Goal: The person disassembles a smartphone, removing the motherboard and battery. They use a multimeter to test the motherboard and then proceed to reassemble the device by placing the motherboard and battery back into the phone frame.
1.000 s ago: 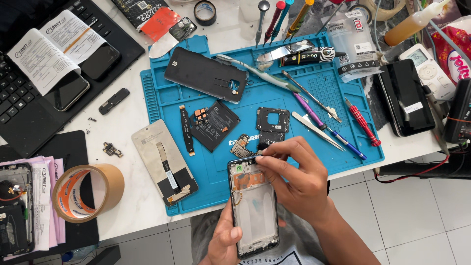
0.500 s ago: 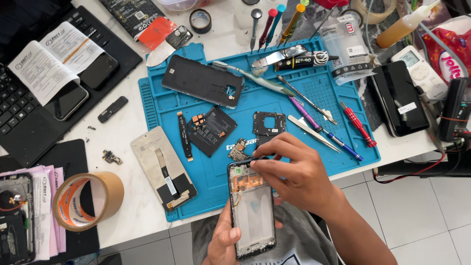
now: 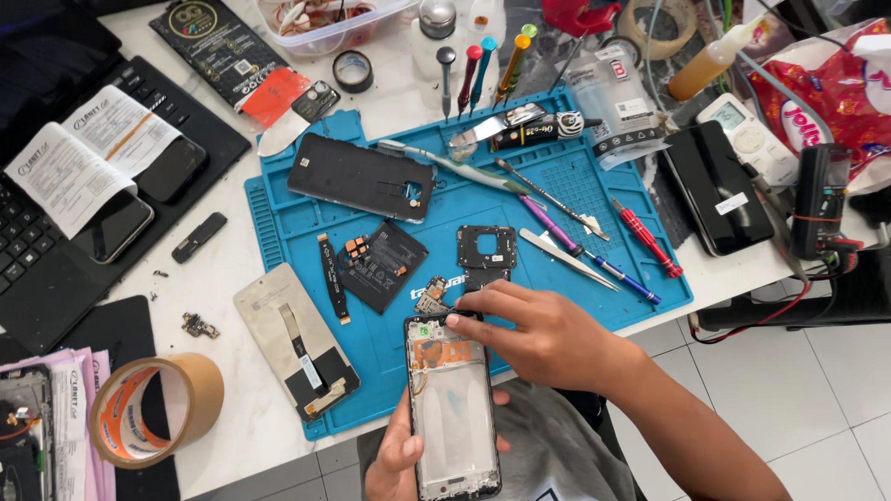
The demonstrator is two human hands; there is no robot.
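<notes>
Two hands work on an opened phone frame (image 3: 452, 408) at the bench (image 3: 232, 269) edge. Left hand (image 3: 401, 455) is closed around its lower part; right hand (image 3: 538, 334) presses fingertips (image 3: 455, 319) on its top, beside the blue mat (image 3: 594, 199).

Phone repair workshop, blue work mat (image 3: 566, 190), screwdrivers (image 3: 647, 238), dismantled phone parts (image 3: 380, 264)

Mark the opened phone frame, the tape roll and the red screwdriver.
opened phone frame (image 3: 457, 417), head view, bare middle of its inside.
tape roll (image 3: 200, 394), head view, outer brown wall.
red screwdriver (image 3: 642, 234), head view, red handle.
</notes>
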